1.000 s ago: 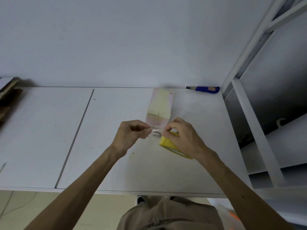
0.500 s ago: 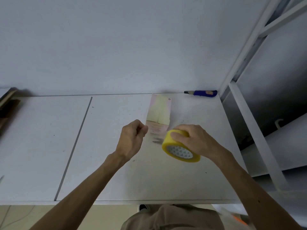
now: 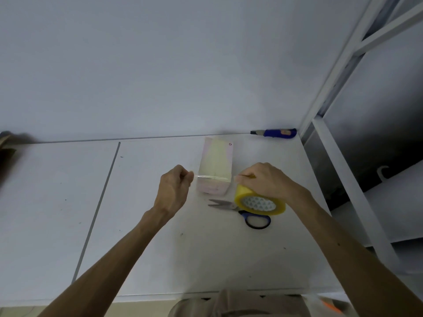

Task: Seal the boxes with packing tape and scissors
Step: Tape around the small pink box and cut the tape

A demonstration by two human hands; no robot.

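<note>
A small pale yellow and pink box (image 3: 216, 165) lies on the white table (image 3: 148, 225), long side pointing away from me. My left hand (image 3: 174, 188) pinches the free end of clear tape just left of the box. My right hand (image 3: 266, 181) grips the yellow tape roll (image 3: 258, 201) just right of the box. A clear strip of tape (image 3: 212, 177) stretches between them across the box's near end. Blue-handled scissors (image 3: 240, 210) lie on the table beneath the roll, blades pointing left.
A blue utility knife (image 3: 275, 133) lies at the table's back right corner by the wall. A white metal shelf frame (image 3: 338, 175) stands along the right edge. Something brown (image 3: 5, 145) sits at the far left. A seam (image 3: 98, 209) runs across the tabletop.
My hands have drawn apart, pulling a longer strip of tape off the roll across the box. The roll has moved right, uncovering the scissors.
</note>
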